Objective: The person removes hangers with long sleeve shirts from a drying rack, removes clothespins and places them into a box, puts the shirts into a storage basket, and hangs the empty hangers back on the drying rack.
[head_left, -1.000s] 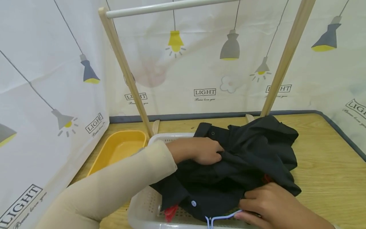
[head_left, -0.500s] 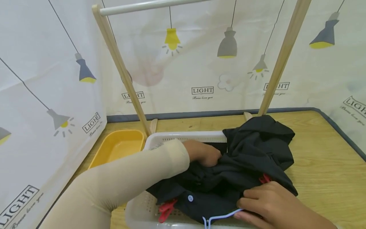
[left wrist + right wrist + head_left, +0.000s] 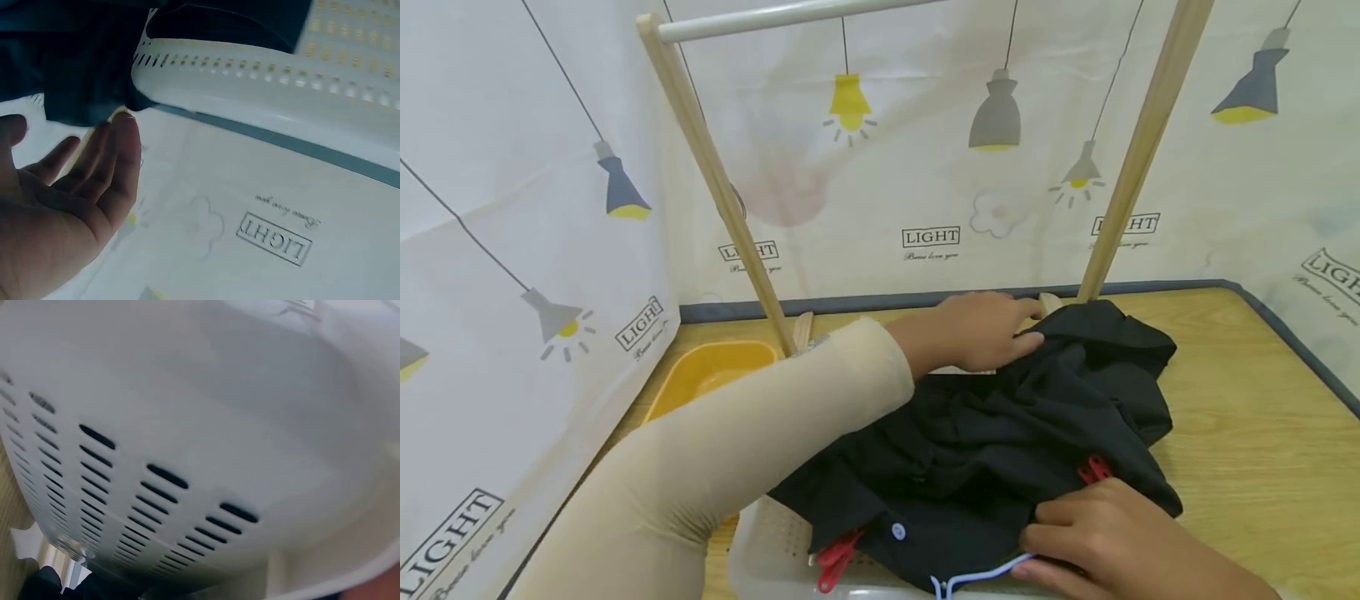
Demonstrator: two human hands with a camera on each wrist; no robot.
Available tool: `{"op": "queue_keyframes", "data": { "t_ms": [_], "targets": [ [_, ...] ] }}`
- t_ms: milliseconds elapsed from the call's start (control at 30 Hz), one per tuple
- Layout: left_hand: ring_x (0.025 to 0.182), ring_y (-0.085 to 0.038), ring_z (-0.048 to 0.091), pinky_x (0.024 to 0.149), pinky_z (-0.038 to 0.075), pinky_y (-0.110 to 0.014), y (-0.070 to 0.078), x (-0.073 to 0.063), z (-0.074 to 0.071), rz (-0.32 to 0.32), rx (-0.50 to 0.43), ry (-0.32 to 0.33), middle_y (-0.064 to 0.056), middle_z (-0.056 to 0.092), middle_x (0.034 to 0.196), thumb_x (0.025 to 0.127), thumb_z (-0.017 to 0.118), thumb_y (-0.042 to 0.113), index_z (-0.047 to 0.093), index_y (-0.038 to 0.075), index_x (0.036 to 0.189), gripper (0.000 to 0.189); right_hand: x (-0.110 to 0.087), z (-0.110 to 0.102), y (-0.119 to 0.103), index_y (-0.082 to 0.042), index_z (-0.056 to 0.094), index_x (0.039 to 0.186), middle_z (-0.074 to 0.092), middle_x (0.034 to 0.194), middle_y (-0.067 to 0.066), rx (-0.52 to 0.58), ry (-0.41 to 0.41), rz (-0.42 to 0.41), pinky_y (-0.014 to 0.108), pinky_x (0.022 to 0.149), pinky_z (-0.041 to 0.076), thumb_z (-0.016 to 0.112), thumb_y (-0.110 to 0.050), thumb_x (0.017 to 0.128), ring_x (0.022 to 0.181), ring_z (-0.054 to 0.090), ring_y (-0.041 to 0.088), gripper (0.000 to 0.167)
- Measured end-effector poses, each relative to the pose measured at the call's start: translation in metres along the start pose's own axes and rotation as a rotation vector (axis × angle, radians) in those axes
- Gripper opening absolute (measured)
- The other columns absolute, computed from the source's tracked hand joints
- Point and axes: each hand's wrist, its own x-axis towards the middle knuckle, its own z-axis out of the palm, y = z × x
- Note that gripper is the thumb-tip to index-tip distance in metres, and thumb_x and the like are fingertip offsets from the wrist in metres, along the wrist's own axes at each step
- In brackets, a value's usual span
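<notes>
A crumpled black shirt (image 3: 970,450) with a pale button lies over a white perforated basket (image 3: 760,542) and spills past its right side. My left hand (image 3: 981,329) reaches across the basket's far side, fingers extended, at the shirt's upper edge; the left wrist view shows this hand (image 3: 75,200) with its palm bare, fingertips beside the dark cloth. At the front, my right hand (image 3: 1097,533) pinches a light blue clothes hanger (image 3: 985,575) at the shirt's edge. Red clothespins (image 3: 837,560) show at the shirt's lower left, and another red clothespin (image 3: 1095,469) beside the right hand.
A yellow tub (image 3: 711,367) stands on the wooden table (image 3: 1247,417), left of the basket. Behind rises a rack with wooden posts (image 3: 722,192) and a white rail (image 3: 790,15). The right wrist view is mostly filled by the basket's slotted wall (image 3: 206,437).
My left hand has let go of cloth in the basket and moved up and right to the shirt's upper edge. The shirt's collar part dropped from the far rim. The right hand stays put.
</notes>
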Motion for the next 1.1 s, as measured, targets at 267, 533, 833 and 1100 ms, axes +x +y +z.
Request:
{"op": "queue_keyframes", "data": {
  "t_ms": [267,533,833,1100],
  "targets": [
    [0.149,-0.010,0.032,0.117,0.035,-0.035,0.022,0.043,0.010,-0.123,0.049,-0.169,0.010,0.026,0.164,0.098,0.026,0.069,-0.006,0.045,0.157,0.072,0.001,0.001,-0.001,-0.031,0.062,0.083,0.044,0.068,-0.021,0.000,-0.016,0.001,0.000,0.059,0.023,0.073,-0.029,0.092,0.061,0.035,-0.015,0.014],
    [0.143,-0.010,0.040,0.104,0.043,-0.033,0.021,0.049,0.007,-0.096,-0.025,-0.096,0.015,0.033,0.160,0.104,0.047,0.039,0.020,0.048,0.155,0.058,0.003,0.001,-0.004,-0.032,0.059,0.080,0.041,0.065,-0.021,-0.014,-0.042,0.026,0.002,0.058,0.020,0.070,-0.032,0.094,0.060,0.033,-0.015,0.018],
    [0.091,-0.012,0.059,0.073,0.046,-0.026,0.008,0.034,0.007,-0.039,-0.122,0.167,0.004,0.064,0.106,0.106,0.045,0.022,0.065,0.023,0.110,0.021,0.002,0.004,-0.004,-0.032,0.060,0.080,0.041,0.066,-0.021,-0.001,-0.038,0.026,0.001,0.058,0.020,0.071,-0.031,0.093,0.060,0.032,-0.015,0.018],
    [0.065,-0.017,0.048,0.063,0.038,-0.025,-0.011,0.009,-0.012,-0.022,-0.258,0.351,-0.001,0.047,0.073,0.106,0.037,0.024,0.048,0.016,0.074,0.035,0.000,0.006,-0.002,-0.031,0.061,0.079,0.045,0.067,-0.021,-0.018,-0.035,0.028,0.001,0.058,0.021,0.071,-0.032,0.093,0.060,0.035,-0.015,0.018]
  ]
}}
